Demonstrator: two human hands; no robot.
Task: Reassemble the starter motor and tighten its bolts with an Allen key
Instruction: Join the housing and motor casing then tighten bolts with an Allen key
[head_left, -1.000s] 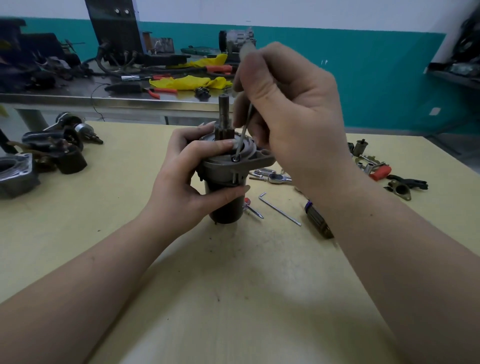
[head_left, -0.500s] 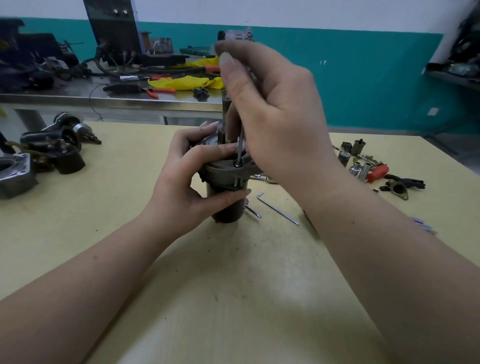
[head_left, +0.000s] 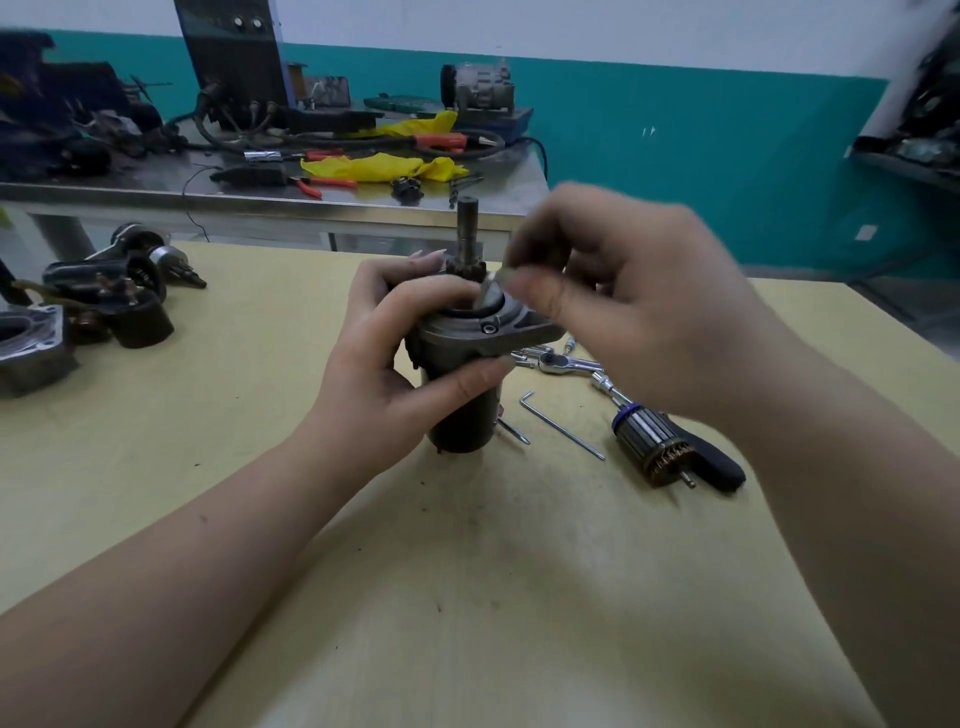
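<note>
The starter motor (head_left: 467, 353) stands upright on the yellow table (head_left: 260, 426), shaft and pinion gear pointing up. My left hand (head_left: 395, 358) grips its grey flange and dark body. My right hand (head_left: 623, 312), blurred, hovers just right of the shaft and pinches a small Allen key (head_left: 488, 288) above the flange. A socket-head bolt (head_left: 488, 327) shows in the flange's front face. Another Allen key (head_left: 561, 425) lies on the table to the right of the motor.
An armature (head_left: 654, 441) and a ratchet with a black handle (head_left: 597, 371) lie to the right. Dark motor parts (head_left: 124, 296) and a metal housing (head_left: 31, 343) sit at the left. A steel bench (head_left: 260, 192) with tools and yellow cloth stands behind.
My right hand lifted the Allen key out of the front flange bolt and swung right and down. The left hand kept its grip on the motor.
</note>
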